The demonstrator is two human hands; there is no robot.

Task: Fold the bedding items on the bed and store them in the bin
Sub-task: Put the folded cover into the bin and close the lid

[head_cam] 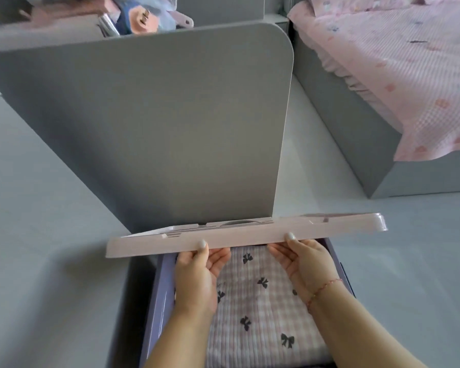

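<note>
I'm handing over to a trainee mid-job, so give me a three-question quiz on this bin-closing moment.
1. True or false: the pink plastic lid already sits flat on the purple plastic bin.
2. What lies in the bin? A) pink gingham quilt with black bows B) blue towel C) nothing
3. Which hands grip the lid's near edge?

Key: 1 false, it is tilted above the bin; 2 A; 3 both, left hand and right hand.

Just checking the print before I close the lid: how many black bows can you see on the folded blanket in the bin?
6 on the folded blanket: one near the lid, one beside the right hand, one by the left wrist, one partly behind the right wrist, and two lower down. Hands and lid may hide more.
</note>
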